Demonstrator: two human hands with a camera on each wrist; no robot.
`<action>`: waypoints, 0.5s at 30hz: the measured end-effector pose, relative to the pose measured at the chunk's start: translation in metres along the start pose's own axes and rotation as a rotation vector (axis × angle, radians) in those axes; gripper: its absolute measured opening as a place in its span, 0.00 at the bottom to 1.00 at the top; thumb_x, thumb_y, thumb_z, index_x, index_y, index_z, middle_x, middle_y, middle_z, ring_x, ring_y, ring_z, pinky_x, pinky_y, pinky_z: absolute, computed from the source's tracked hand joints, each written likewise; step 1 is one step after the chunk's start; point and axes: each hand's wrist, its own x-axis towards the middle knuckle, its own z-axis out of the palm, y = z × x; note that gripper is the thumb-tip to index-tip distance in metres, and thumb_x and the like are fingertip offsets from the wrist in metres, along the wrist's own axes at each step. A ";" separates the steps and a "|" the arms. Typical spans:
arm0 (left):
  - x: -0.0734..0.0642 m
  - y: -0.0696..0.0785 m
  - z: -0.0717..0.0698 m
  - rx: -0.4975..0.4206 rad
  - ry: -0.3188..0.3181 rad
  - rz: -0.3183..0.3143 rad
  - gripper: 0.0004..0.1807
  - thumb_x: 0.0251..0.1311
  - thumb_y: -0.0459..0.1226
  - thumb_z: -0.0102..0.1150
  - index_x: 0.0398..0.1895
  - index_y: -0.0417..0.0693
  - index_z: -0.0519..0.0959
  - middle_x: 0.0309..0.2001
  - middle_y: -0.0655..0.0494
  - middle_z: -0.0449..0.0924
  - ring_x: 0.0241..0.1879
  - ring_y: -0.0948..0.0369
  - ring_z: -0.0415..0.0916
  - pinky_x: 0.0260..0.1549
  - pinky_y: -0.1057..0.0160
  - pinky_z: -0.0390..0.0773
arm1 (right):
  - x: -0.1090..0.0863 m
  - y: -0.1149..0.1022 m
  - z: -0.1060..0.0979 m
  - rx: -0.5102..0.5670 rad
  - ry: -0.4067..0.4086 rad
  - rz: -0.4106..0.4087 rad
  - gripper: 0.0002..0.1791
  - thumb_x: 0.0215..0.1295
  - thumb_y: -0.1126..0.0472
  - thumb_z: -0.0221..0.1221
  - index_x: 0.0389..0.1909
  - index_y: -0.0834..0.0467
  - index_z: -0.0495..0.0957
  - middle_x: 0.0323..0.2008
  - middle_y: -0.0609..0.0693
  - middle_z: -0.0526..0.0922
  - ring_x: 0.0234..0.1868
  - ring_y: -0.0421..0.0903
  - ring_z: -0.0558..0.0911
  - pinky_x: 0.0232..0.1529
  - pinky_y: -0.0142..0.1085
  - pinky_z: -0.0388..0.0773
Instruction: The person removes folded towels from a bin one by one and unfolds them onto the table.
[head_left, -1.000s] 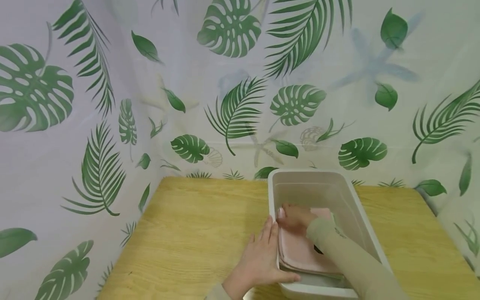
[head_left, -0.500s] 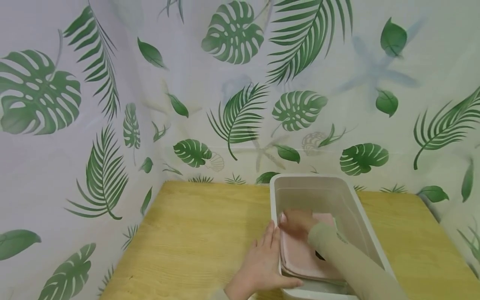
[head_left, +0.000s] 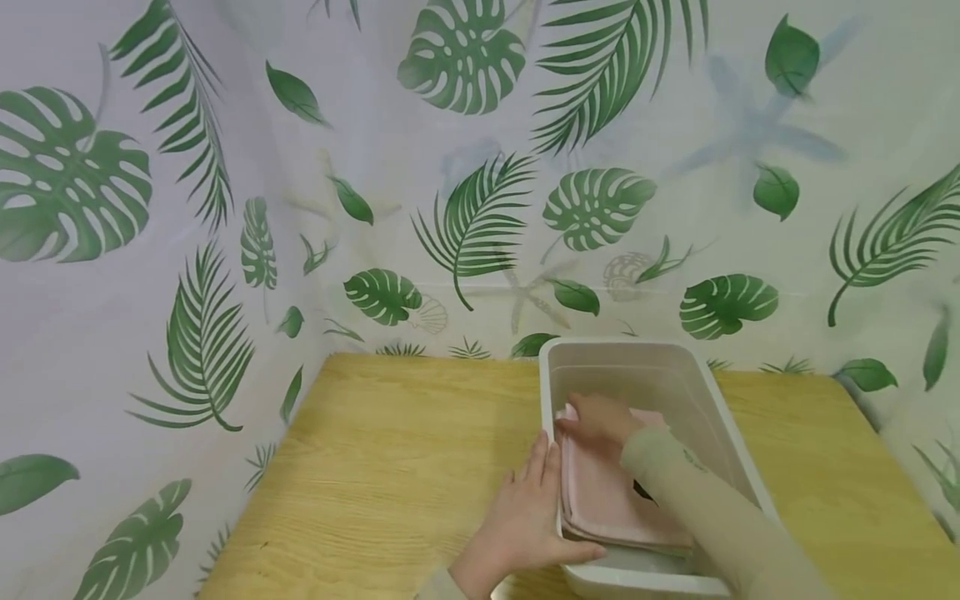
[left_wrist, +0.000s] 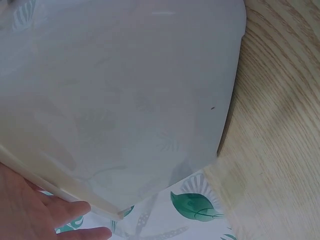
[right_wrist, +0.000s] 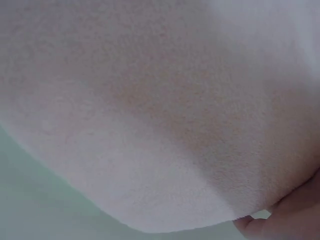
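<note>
Inside a white plastic bin (head_left: 660, 575) lies a folded pink towel (head_left: 615, 504), its pile soft and fuzzy in the right wrist view. My right hand (head_left: 600, 419) reaches into the bin and pinches the towel's far left corner against the left wall. Only a few of its fingers show at the lower right of the right wrist view. Along the bin's left rim, my left hand (head_left: 517, 521) rests with straight fingers and its thumb over the near corner. In the left wrist view, those fingers lie beside the rim and the bin's wall (left_wrist: 125, 90) fills much of the picture.
The bin stands on a wooden table (head_left: 405, 450), near its back edge. Behind and to the left hangs a white sheet (head_left: 480, 317) printed with green leaves. A small black patch (head_left: 643, 490) shows beside the right sleeve.
My right hand has shifted slightly toward the bin's far end, drawing the towel's corner with it. The left hand keeps its place on the rim. The head view has tilted a little.
</note>
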 end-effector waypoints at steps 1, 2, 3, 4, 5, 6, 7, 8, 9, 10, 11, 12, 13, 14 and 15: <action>0.000 0.000 0.000 0.000 0.001 -0.002 0.65 0.36 0.74 0.44 0.68 0.38 0.40 0.68 0.43 0.36 0.66 0.55 0.41 0.50 0.46 0.64 | -0.001 -0.002 -0.002 -0.008 -0.001 -0.008 0.33 0.58 0.42 0.51 0.55 0.64 0.66 0.47 0.64 0.75 0.50 0.63 0.71 0.49 0.64 0.56; -0.001 -0.001 0.000 -0.002 0.001 -0.005 0.65 0.36 0.74 0.44 0.68 0.38 0.40 0.68 0.43 0.36 0.66 0.55 0.40 0.50 0.46 0.64 | -0.002 -0.003 -0.004 -0.013 0.003 -0.010 0.33 0.58 0.42 0.51 0.55 0.64 0.66 0.48 0.64 0.74 0.50 0.62 0.71 0.49 0.65 0.55; -0.001 -0.001 0.000 -0.004 0.000 -0.007 0.65 0.36 0.74 0.44 0.68 0.39 0.39 0.68 0.43 0.35 0.66 0.55 0.39 0.50 0.46 0.64 | -0.002 -0.005 -0.006 -0.027 0.008 -0.017 0.33 0.58 0.42 0.51 0.55 0.64 0.66 0.47 0.63 0.75 0.49 0.62 0.71 0.48 0.65 0.55; -0.001 -0.001 0.000 -0.005 -0.001 -0.007 0.64 0.36 0.74 0.44 0.68 0.39 0.40 0.68 0.43 0.35 0.66 0.55 0.39 0.51 0.46 0.63 | -0.003 -0.006 -0.007 -0.039 0.018 -0.019 0.33 0.58 0.42 0.50 0.55 0.63 0.66 0.47 0.62 0.75 0.49 0.61 0.72 0.47 0.65 0.56; -0.001 -0.001 0.000 -0.001 -0.002 -0.005 0.64 0.36 0.74 0.43 0.68 0.39 0.40 0.68 0.43 0.35 0.66 0.55 0.38 0.51 0.46 0.63 | -0.004 -0.007 -0.009 -0.035 0.027 -0.019 0.32 0.58 0.42 0.51 0.55 0.63 0.67 0.47 0.62 0.75 0.49 0.61 0.72 0.47 0.66 0.55; -0.001 -0.001 0.000 0.003 -0.004 -0.004 0.64 0.36 0.75 0.42 0.68 0.39 0.39 0.68 0.43 0.34 0.66 0.55 0.38 0.51 0.46 0.63 | -0.006 -0.008 -0.011 -0.036 0.040 -0.018 0.32 0.57 0.42 0.51 0.54 0.63 0.67 0.48 0.62 0.75 0.49 0.61 0.72 0.46 0.67 0.55; -0.001 -0.001 -0.001 0.008 -0.003 -0.001 0.64 0.37 0.75 0.41 0.68 0.39 0.39 0.68 0.44 0.35 0.66 0.55 0.38 0.51 0.47 0.63 | -0.007 -0.008 -0.013 -0.042 0.055 -0.019 0.32 0.57 0.42 0.51 0.54 0.62 0.67 0.48 0.61 0.75 0.49 0.61 0.72 0.45 0.67 0.56; -0.001 -0.001 -0.001 0.008 -0.002 0.001 0.64 0.37 0.75 0.41 0.68 0.39 0.39 0.68 0.44 0.35 0.66 0.55 0.38 0.51 0.47 0.63 | -0.008 -0.008 -0.014 -0.046 0.072 -0.018 0.32 0.57 0.42 0.51 0.54 0.62 0.68 0.48 0.61 0.75 0.49 0.60 0.72 0.45 0.67 0.56; -0.001 0.000 -0.001 0.012 0.000 0.003 0.63 0.37 0.75 0.41 0.68 0.39 0.39 0.68 0.43 0.35 0.66 0.55 0.38 0.51 0.47 0.63 | -0.010 -0.008 -0.016 -0.049 0.087 -0.019 0.31 0.57 0.41 0.51 0.53 0.61 0.68 0.48 0.60 0.75 0.49 0.60 0.72 0.45 0.67 0.56; -0.001 0.000 -0.001 0.015 0.005 0.004 0.63 0.37 0.74 0.41 0.68 0.39 0.39 0.68 0.43 0.35 0.66 0.55 0.38 0.51 0.47 0.63 | -0.011 -0.009 -0.018 -0.044 0.106 -0.020 0.31 0.57 0.41 0.51 0.53 0.60 0.69 0.48 0.60 0.75 0.48 0.61 0.72 0.44 0.67 0.56; -0.001 0.000 -0.002 0.017 0.008 0.003 0.63 0.38 0.74 0.41 0.68 0.39 0.39 0.68 0.43 0.36 0.66 0.55 0.39 0.52 0.47 0.63 | -0.013 -0.010 -0.020 -0.044 0.119 -0.022 0.30 0.57 0.41 0.51 0.52 0.60 0.69 0.47 0.60 0.75 0.48 0.61 0.73 0.44 0.67 0.57; -0.001 0.001 -0.002 0.017 0.010 0.003 0.63 0.38 0.74 0.41 0.68 0.40 0.40 0.68 0.43 0.37 0.66 0.55 0.40 0.52 0.47 0.63 | -0.014 -0.010 -0.022 -0.054 0.135 -0.025 0.29 0.57 0.41 0.51 0.50 0.59 0.70 0.47 0.60 0.76 0.47 0.61 0.73 0.43 0.67 0.57; -0.001 0.001 -0.002 0.013 0.011 0.002 0.63 0.38 0.74 0.42 0.68 0.40 0.39 0.68 0.43 0.37 0.66 0.54 0.40 0.52 0.47 0.63 | -0.015 -0.011 -0.025 -0.063 0.150 -0.028 0.29 0.57 0.40 0.50 0.49 0.59 0.70 0.46 0.59 0.76 0.46 0.60 0.73 0.42 0.67 0.57; -0.001 0.001 -0.002 0.008 0.011 0.001 0.62 0.39 0.73 0.42 0.68 0.40 0.39 0.68 0.43 0.37 0.66 0.54 0.40 0.52 0.47 0.62 | -0.016 -0.012 -0.027 -0.068 0.164 -0.031 0.28 0.57 0.41 0.51 0.48 0.58 0.70 0.46 0.59 0.76 0.46 0.61 0.74 0.42 0.68 0.57; -0.001 0.001 -0.002 0.003 0.009 -0.001 0.62 0.39 0.73 0.42 0.68 0.41 0.38 0.68 0.43 0.36 0.66 0.54 0.40 0.52 0.46 0.62 | -0.018 -0.013 -0.030 -0.078 0.174 -0.033 0.27 0.57 0.40 0.51 0.46 0.58 0.70 0.45 0.59 0.76 0.45 0.61 0.74 0.41 0.67 0.58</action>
